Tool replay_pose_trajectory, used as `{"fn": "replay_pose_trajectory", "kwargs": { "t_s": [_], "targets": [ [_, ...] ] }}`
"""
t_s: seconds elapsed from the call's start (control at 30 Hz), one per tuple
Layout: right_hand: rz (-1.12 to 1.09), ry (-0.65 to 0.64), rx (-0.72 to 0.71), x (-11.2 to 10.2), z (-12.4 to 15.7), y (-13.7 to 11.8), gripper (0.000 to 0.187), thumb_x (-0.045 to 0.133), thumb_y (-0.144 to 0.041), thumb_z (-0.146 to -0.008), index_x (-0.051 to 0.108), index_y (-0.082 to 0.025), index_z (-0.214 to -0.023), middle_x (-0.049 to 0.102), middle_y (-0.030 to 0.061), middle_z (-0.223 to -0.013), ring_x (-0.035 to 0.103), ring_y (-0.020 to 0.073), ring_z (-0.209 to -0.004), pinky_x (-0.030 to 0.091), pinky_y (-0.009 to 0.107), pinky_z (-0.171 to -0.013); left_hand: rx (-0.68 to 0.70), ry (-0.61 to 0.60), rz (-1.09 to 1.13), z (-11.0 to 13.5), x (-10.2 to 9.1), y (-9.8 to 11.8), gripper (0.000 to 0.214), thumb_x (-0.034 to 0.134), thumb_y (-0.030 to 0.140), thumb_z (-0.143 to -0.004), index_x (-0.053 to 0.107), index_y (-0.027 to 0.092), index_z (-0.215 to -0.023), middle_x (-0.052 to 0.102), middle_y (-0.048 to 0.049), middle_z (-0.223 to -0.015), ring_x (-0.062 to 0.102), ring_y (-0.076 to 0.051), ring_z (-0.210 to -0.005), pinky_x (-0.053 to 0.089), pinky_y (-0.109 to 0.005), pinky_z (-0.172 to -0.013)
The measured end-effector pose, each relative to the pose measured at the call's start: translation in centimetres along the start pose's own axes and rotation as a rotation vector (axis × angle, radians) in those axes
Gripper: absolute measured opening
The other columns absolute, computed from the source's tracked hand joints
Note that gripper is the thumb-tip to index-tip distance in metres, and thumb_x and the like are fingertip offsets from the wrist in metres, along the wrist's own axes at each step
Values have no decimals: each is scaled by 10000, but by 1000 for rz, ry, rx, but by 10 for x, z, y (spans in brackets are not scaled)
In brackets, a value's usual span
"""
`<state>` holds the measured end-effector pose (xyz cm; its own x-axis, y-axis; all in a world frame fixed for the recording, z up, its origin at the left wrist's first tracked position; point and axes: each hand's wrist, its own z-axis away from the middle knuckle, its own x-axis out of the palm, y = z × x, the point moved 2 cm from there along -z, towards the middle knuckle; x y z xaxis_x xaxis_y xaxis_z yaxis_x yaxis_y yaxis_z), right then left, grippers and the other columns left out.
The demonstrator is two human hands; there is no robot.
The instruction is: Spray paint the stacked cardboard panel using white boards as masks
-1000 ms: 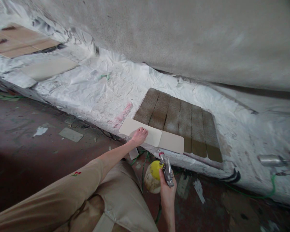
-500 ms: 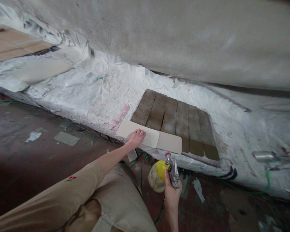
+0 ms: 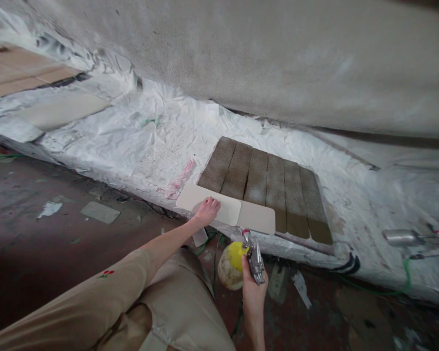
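Note:
My left hand (image 3: 207, 211) rests on a pale beige card (image 3: 208, 205) that covers the near ends of a row of brown speckled strips (image 3: 265, 181). Its fingers are curled down on the card. A second beige card (image 3: 256, 218) lies to its right, overlapping the same strips. My right hand (image 3: 253, 287) is closed round a metal spray gun (image 3: 254, 257) with a yellow paint cup (image 3: 231, 265), held below the bench edge with its nozzle up toward the cards.
White plastic sheeting (image 3: 139, 136) covers the low bench (image 3: 351, 209) and runs up a grey wall (image 3: 278, 53). Another spray gun (image 3: 413, 239) with a green hose (image 3: 384, 292) lies at the right. Tan boards (image 3: 18, 70) lie far left. The dark floor (image 3: 40, 234) has scraps.
The spray gun in my right hand shifted slightly left and back after drifting right. My left hand stays on the beige card.

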<state>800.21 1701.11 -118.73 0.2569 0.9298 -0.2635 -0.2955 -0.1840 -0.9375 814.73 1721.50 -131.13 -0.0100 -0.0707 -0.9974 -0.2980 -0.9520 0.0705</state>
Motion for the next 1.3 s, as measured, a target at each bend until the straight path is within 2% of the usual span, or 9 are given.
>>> {"fn": "replay_pose_trajectory", "kwargs": {
  "t_s": [0.23, 0.53, 0.67, 0.8, 1.07, 1.3],
  "targets": [
    [20, -54, -15, 4, -3, -3, 367, 685, -444, -746, 670, -131, -938, 697, 77, -872, 631, 219, -836, 508, 336, -782, 3, 7, -16, 0, -1, 0, 284, 520, 160, -836, 544, 127, -1117, 546, -143, -1039, 455, -303, -1019, 407, -410, -803],
    [10, 83, -33, -1, -12, 0, 403, 692, -451, -739, 660, -122, -968, 699, 90, -897, 633, 220, -822, 506, 334, -775, 1, 11, -26, 0, 2, 1, 287, 511, 170, -849, 550, 115, -1127, 548, -146, -1020, 462, -312, -1012, 401, -414, -792],
    [31, 7, -35, 1, -8, 0, 346, 681, -433, -754, 658, -135, -927, 680, 61, -822, 624, 219, -849, 504, 316, -768, 0, 13, -29, 0, 3, 1, 284, 511, 168, -850, 549, 118, -1127, 546, -144, -1029, 458, -307, -1020, 398, -415, -808],
    [21, -44, -18, 0, -3, 3, 345, 686, -432, -754, 661, -138, -932, 686, 62, -850, 633, 217, -851, 506, 326, -793, -5, 10, -30, 0, 5, 1, 290, 505, 164, -851, 543, 122, -1135, 545, -147, -1031, 456, -305, -1021, 395, -413, -803],
    [6, 75, 13, -10, -1, 11, 426, 705, -457, -723, 660, -122, -983, 700, 73, -882, 634, 202, -788, 512, 312, -739, 2, 3, -32, 1, 4, 0, 311, 505, 169, -850, 534, 117, -1155, 541, -144, -1034, 445, -306, -1031, 391, -411, -817],
    [21, -58, -2, -8, 8, 5, 358, 681, -426, -762, 662, -142, -979, 697, 77, -934, 630, 209, -870, 496, 309, -799, 9, -7, -29, 2, 1, -1, 318, 496, 155, -849, 534, 114, -1162, 540, -150, -1048, 442, -303, -1029, 389, -416, -836]
  ]
}}
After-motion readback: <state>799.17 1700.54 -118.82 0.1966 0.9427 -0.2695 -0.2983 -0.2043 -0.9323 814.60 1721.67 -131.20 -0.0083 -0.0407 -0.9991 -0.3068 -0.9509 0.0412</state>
